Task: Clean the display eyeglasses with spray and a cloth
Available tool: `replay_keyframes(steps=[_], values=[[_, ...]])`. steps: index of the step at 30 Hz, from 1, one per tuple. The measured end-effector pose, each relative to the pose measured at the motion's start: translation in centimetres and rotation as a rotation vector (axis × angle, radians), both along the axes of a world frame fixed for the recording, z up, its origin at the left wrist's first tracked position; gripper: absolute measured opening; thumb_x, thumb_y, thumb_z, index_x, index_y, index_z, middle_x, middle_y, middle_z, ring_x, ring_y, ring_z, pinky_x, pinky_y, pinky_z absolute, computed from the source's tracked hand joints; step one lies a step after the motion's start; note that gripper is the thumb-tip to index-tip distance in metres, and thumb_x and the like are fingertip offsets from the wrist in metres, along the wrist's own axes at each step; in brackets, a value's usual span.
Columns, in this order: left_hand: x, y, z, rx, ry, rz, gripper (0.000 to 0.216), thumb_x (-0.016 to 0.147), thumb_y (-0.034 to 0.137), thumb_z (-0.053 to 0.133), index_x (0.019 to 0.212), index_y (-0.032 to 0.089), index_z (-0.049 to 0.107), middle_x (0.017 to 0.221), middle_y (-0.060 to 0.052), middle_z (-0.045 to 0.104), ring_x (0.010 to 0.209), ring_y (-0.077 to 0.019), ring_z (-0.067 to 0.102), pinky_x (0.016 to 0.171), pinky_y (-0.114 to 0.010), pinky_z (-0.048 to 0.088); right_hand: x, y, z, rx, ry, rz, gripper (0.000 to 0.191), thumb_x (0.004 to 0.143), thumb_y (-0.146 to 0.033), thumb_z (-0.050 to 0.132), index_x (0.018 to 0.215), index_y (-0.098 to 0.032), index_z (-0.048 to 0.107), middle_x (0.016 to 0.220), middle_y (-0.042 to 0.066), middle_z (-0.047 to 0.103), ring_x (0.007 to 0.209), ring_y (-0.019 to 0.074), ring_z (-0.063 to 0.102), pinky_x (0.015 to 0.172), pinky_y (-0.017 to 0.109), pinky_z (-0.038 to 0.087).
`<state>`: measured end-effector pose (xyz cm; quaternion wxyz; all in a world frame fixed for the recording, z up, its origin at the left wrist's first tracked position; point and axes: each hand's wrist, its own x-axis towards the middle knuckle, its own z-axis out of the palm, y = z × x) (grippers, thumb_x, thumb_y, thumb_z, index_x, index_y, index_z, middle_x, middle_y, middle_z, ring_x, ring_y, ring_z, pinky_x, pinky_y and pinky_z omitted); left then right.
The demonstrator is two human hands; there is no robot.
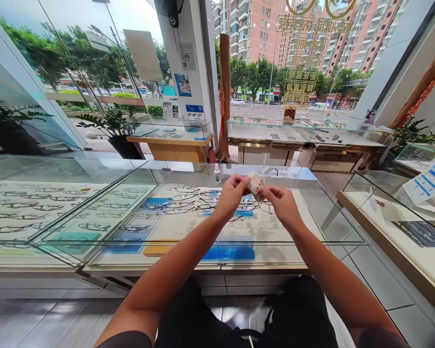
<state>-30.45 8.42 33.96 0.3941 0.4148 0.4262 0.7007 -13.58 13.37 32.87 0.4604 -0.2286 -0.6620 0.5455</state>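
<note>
Over the glass display case, my left hand (236, 189) and my right hand (278, 203) meet, both closed at the fingertips on a small crumpled pale cloth (256, 185) with reddish marks. Thin lines show just below the cloth. Whether they belong to a pair of glasses held in it or to the display underneath, I cannot tell. A small white bottle (217, 172) stands upright on the glass top, a little beyond my left hand. Rows of eyeglasses (181, 208) lie inside the case beneath my forearms.
The glass display case (275, 242) spans the space before my knees, its front edge close to me. Another glass case (384, 212) stands at the right with a white-and-blue sign (429, 179). Further cases (268, 130) line the window. A potted plant (121, 128) stands left of a post.
</note>
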Motion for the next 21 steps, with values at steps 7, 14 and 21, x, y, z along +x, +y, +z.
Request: replay_keyframes(steps=[7,14,21], values=[[-1.1,1.4,0.1,0.112,0.059,0.038,0.054,0.083,0.066,0.082,0.101,0.018,0.065,0.098,-0.005,0.072,0.084,-0.0163,0.07,0.074,-0.028,0.058,-1.8,1.9,0.5,-0.01,0.005,0.075,0.043,0.082,-0.066,0.084,0.084,-0.022,0.084,0.088,0.006,0.08,0.09,0.0248,0.069,0.093,0.041,0.053],[-3.0,4.3,-0.2,0.112,-0.101,0.026,0.071,0.063,0.05,0.102,0.108,0.02,0.056,0.098,0.0,0.07,0.085,-0.0146,0.073,0.078,-0.027,0.057,-3.5,3.9,0.7,-0.002,0.014,0.158,0.042,0.085,-0.064,0.083,0.089,-0.023,0.085,0.088,0.006,0.08,0.091,0.0238,0.069,0.093,0.039,0.053],[-5.2,5.7,-1.2,0.048,0.022,-0.22,0.057,0.077,0.064,0.091,0.094,0.015,0.068,0.083,-0.001,0.069,0.076,-0.0125,0.061,0.078,-0.028,0.05,-5.5,6.4,0.3,0.072,-0.016,0.236,0.042,0.087,-0.066,0.08,0.087,-0.024,0.084,0.09,0.005,0.079,0.092,0.0238,0.07,0.094,0.039,0.054]])
